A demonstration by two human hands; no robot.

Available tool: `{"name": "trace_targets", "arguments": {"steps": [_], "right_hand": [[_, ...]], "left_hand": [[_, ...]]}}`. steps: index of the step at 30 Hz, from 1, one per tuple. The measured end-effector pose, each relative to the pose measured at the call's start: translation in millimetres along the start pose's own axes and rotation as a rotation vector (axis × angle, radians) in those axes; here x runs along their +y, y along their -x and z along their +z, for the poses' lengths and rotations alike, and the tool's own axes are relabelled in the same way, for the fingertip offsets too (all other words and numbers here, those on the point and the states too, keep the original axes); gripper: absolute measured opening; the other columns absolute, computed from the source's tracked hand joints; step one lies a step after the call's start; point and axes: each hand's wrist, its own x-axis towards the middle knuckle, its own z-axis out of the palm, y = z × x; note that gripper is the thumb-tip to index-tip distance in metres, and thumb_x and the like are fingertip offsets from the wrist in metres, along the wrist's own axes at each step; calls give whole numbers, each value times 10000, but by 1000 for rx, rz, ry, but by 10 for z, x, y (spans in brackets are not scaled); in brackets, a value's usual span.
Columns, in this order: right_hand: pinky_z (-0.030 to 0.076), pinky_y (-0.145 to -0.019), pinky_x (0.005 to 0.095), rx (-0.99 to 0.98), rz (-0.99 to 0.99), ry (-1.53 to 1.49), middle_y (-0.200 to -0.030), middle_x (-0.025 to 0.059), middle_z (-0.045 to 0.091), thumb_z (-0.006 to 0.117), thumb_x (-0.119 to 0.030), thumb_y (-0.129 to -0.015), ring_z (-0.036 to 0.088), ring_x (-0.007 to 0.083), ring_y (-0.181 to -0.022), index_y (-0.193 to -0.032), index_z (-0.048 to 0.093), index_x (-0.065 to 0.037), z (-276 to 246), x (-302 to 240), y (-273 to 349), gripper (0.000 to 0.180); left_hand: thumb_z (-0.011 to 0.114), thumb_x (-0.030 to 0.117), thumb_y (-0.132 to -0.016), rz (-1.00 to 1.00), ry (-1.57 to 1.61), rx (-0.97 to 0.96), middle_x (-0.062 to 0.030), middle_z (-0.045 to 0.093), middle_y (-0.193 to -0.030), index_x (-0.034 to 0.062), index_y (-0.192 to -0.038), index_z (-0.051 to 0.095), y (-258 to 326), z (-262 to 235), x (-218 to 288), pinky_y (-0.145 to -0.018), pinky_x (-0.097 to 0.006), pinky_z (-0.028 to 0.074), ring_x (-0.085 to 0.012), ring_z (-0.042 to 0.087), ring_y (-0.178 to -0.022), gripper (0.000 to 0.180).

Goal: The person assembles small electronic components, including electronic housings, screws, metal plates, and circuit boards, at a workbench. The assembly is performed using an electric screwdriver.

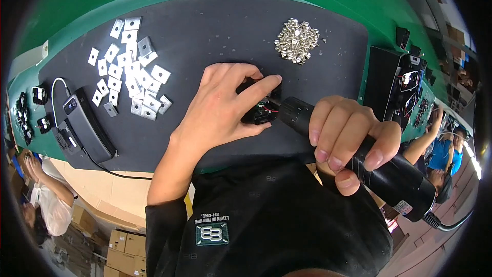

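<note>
Over the middle of the dark mat, my left hand [220, 102] grips a small black electronic housing [260, 114] with thin red wires showing inside. Its fingers wrap the housing's far side and the thumb presses the near side. My right hand [351, 141] is closed around a black corded electric screwdriver [397, 182]. The tool lies slanted, its nose [295, 113] pointing left at the housing's open side. Whether the bit touches a screw is hidden between the nose and my left fingers.
Square metal plates with holes [130, 74] lie scattered at left. A pile of short silver screws [297, 40] sits at the far right. A black power bank with a cable [88, 123] rests at the left edge. Black boxes [392, 79] stand beyond the mat's right side. Other people work at both sides.
</note>
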Motion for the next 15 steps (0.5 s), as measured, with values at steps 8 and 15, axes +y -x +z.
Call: {"name": "trace_targets", "arguments": {"steps": [8, 15], "right_hand": [[473, -613, 289, -165, 32, -43, -809, 48, 631, 739, -37, -735, 612, 166, -661, -937, 592, -138, 3, 79, -96, 269], [469, -612, 279, -254, 44, -41, -783, 34, 636, 739, -38, -753, 609, 146, -648, -938, 613, -183, 109, 123, -139, 267]], "left_hand": [[802, 229, -563, 20, 73, 13, -41, 561, -1034, 138, -1192, 598, 48, -19, -93, -868, -364, 379, -241, 532, -936, 668], [807, 163, -533, 41, 113, 2, -42, 544, -1036, 136, -1217, 566, 110, -19, -124, -882, -375, 385, -237, 529, -955, 726]]}}
